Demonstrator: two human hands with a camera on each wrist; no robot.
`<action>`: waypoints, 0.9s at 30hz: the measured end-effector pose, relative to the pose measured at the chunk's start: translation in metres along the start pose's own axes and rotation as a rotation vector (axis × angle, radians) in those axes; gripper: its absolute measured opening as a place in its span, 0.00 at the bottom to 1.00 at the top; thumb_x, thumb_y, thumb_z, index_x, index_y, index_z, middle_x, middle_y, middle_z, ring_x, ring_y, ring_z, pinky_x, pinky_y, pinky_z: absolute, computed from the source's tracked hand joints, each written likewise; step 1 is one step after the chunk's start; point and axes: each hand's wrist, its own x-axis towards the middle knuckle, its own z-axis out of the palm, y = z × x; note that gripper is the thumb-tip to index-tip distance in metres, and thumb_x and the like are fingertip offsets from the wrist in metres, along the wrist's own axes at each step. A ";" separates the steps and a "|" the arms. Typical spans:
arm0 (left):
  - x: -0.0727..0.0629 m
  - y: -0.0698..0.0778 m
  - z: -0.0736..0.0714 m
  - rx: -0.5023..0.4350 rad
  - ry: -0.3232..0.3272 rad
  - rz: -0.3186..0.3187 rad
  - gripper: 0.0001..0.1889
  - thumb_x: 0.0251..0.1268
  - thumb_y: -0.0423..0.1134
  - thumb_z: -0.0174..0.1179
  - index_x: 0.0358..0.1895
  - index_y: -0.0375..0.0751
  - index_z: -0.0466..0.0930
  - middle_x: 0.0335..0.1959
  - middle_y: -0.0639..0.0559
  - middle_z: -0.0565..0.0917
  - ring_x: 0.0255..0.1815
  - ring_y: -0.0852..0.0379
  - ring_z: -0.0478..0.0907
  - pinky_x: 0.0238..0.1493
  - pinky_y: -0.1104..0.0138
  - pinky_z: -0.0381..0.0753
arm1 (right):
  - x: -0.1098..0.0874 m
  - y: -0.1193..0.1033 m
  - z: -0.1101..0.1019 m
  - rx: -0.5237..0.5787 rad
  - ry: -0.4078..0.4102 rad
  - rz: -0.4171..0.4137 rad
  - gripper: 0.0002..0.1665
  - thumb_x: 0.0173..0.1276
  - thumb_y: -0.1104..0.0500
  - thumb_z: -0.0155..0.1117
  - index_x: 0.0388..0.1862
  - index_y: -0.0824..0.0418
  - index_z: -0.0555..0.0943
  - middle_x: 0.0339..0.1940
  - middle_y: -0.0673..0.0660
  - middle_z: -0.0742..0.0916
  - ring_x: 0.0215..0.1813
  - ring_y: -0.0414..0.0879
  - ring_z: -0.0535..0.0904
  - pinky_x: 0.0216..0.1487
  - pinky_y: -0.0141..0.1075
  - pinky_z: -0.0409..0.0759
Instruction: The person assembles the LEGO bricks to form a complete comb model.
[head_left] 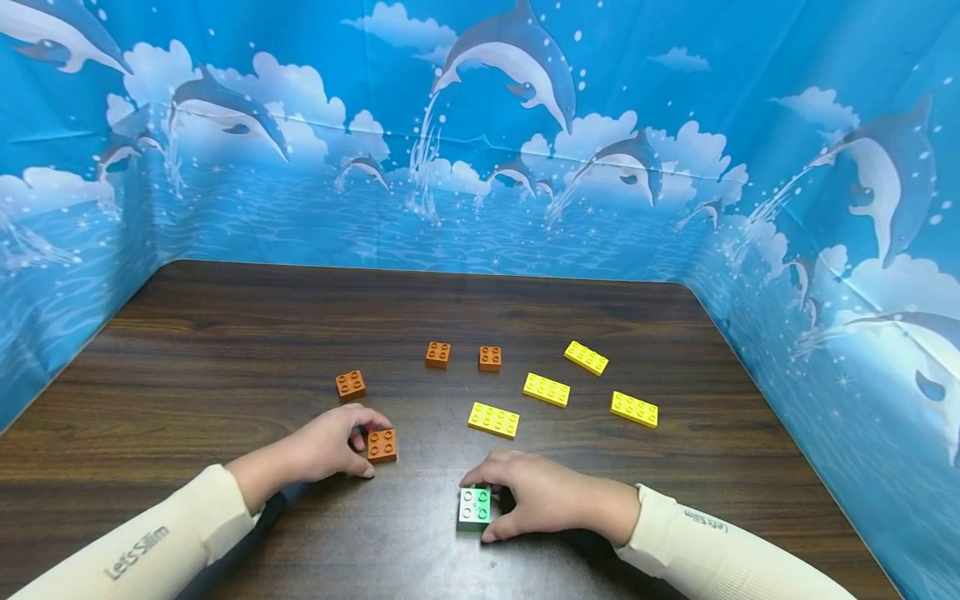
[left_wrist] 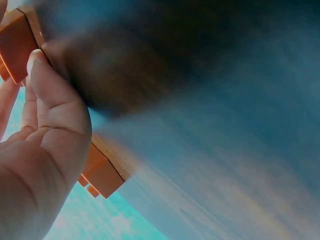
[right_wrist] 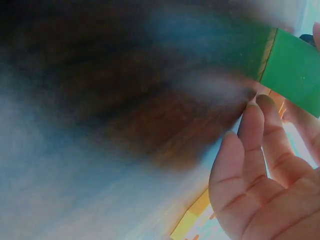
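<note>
1. The left sleeve [head_left: 150, 542], behind the left fingers, carries dark lettering: "Let's", then a word that looks like "Slim", though its spelling is uncertain.
2. The left hand [head_left: 330, 446] has its thumb and forefinger clamped on an orange brick [head_left: 382, 447], thumb on the near side. A good hold here probably means fingertips low on opposite walls, studs uncovered, brick level.
3. A loose orange brick [head_left: 350, 385] sits just beyond the left knuckles.
4. Two more orange bricks, one [head_left: 438, 354] and another [head_left: 490, 358], lie farther off, past both sets of fingers.
5. The green brick [head_left: 474, 510] is between the right thumb and forefinger, glare whitening part of its top. The right hand [head_left: 540, 496] pinches it; even pressure should stop it twisting.
6. Four yellow bricks [head_left: 493, 420] lie beyond the right fingers.
7. The right sleeve [head_left: 720, 542], behind those fingers, bears similar, smaller lettering.
</note>
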 end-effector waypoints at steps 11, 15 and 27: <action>0.000 -0.001 0.003 0.018 0.020 0.027 0.26 0.46 0.29 0.73 0.54 0.36 0.78 0.39 0.51 0.75 0.34 0.56 0.69 0.32 0.65 0.71 | 0.001 0.000 0.001 -0.013 0.000 -0.010 0.28 0.57 0.49 0.74 0.57 0.52 0.80 0.45 0.40 0.80 0.45 0.31 0.72 0.50 0.28 0.72; -0.001 -0.001 0.003 0.030 0.026 0.039 0.25 0.48 0.30 0.73 0.53 0.36 0.78 0.38 0.52 0.75 0.33 0.56 0.69 0.32 0.66 0.71 | 0.001 0.000 0.001 -0.019 0.001 -0.009 0.28 0.57 0.49 0.74 0.57 0.52 0.80 0.45 0.39 0.80 0.44 0.31 0.72 0.49 0.28 0.72; -0.002 0.001 0.003 0.033 0.037 0.038 0.23 0.50 0.28 0.71 0.52 0.37 0.79 0.38 0.52 0.75 0.34 0.56 0.70 0.31 0.66 0.72 | 0.001 0.000 0.003 -0.040 0.006 -0.015 0.27 0.58 0.49 0.73 0.56 0.51 0.80 0.44 0.39 0.80 0.44 0.31 0.72 0.50 0.28 0.72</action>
